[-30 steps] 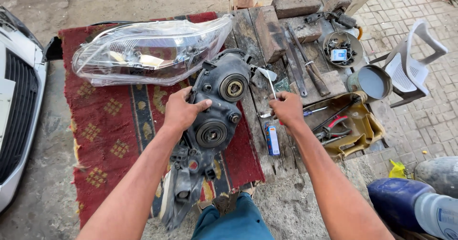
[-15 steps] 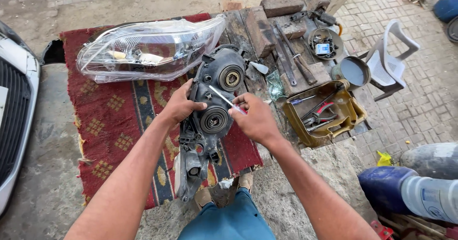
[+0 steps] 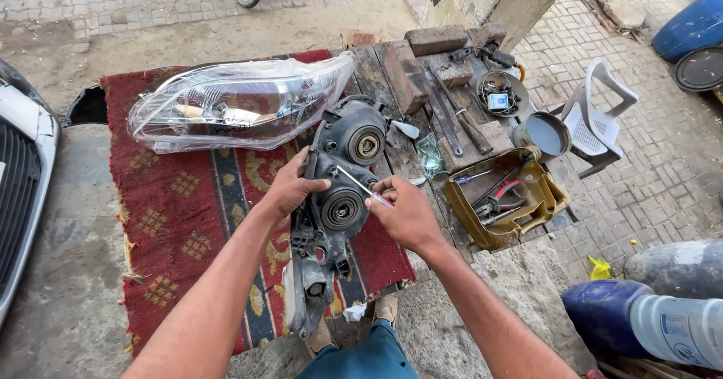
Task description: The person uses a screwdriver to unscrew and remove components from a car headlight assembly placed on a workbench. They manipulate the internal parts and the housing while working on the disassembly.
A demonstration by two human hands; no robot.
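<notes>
A dark grey headlight housing (image 3: 340, 170) lies back-up on a red patterned rug (image 3: 177, 206), with two round caps on its rear. My left hand (image 3: 290, 189) presses on its left edge. My right hand (image 3: 407, 212) grips a screwdriver (image 3: 360, 185), whose thin shaft slants up and left onto the housing between the two caps. A clear headlight lens unit (image 3: 233, 104) rests on the rug just behind the housing.
A yellow tray of pliers and tools (image 3: 503, 197) sits right of my right hand. Bricks (image 3: 437, 40), metal bars, a round tin and a grey pot (image 3: 546, 134) crowd the wooden boards. A white plastic chair (image 3: 599, 119), a car front (image 3: 22, 183) and blue drums (image 3: 648, 322) surround.
My right hand has come left from the boards with the screwdriver and set its tip on the housing. The left hand stays on the housing's edge.
</notes>
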